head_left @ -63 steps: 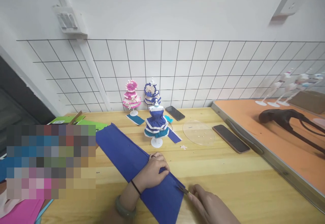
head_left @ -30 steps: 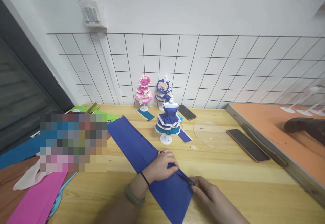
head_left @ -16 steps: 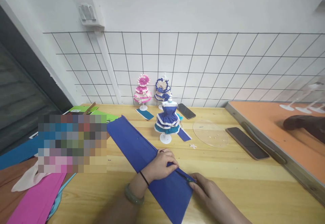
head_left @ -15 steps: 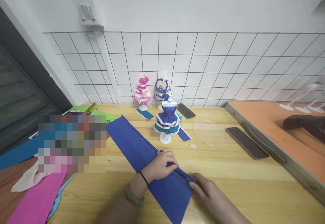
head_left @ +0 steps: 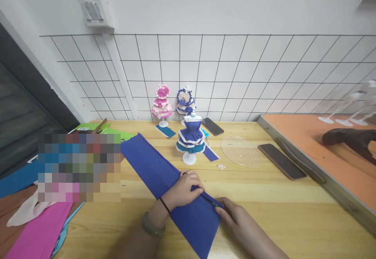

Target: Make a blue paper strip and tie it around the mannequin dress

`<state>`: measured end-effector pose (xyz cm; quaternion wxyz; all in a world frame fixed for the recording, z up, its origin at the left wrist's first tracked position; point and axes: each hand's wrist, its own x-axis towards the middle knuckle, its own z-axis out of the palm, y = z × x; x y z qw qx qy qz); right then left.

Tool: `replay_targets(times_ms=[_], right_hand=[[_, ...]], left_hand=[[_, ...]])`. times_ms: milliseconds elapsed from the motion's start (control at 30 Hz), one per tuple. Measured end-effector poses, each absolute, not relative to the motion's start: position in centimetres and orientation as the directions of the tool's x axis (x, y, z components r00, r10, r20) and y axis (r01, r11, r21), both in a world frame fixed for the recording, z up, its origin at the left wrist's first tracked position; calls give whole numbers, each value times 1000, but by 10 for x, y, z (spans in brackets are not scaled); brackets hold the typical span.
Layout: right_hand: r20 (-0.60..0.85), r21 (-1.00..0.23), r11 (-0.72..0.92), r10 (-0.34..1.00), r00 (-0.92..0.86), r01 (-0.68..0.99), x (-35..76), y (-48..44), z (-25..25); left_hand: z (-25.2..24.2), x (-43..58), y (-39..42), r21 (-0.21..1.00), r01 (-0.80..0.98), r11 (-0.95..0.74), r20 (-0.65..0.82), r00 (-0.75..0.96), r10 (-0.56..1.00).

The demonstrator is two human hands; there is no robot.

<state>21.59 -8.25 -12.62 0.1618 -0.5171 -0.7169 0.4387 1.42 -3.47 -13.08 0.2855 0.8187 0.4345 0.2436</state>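
Observation:
A long sheet of dark blue crepe paper [head_left: 158,165] lies slantwise over the table, folded along its far edge. My left hand [head_left: 188,188] presses on that folded edge, thumb and fingers closed on it. At the near right end, my right hand [head_left: 233,214] is closed around what look like scissors [head_left: 215,204]; a thin dark blade lies along the fold and the handles are hidden by the fingers. Beyond my hands a small white dress form [head_left: 189,158] stands upright, wearing a blue, white and teal ruffled dress [head_left: 191,137].
Behind stand a pink dress form [head_left: 162,104] and a blue-and-cream one [head_left: 185,100]. Two phones [head_left: 213,126] [head_left: 282,162], a clear round disc [head_left: 241,151] and paper scraps [head_left: 211,153] lie around. Coloured sheets [head_left: 41,231] pile up at left; an orange board [head_left: 293,133] borders the right.
The view has shifted slightly, so everything sits a little further left. Both hands keep nearly the same places on the blue crepe paper.

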Motion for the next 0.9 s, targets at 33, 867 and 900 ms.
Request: replay_targets(times_ms=[33, 867, 900], right_hand=[[-221, -796, 81, 884, -413, 599, 216, -82, -127], [-201, -801, 78, 899, -389, 593, 215, -85, -128], [-199, -802, 79, 899, -390, 592, 215, -85, -129]], left_hand=[[-131, 14, -35, 680, 572, -460, 151, 504, 850], [-131, 9, -33, 664, 578, -475, 163, 507, 846], [-131, 7, -33, 648, 595, -476, 161, 503, 849]])
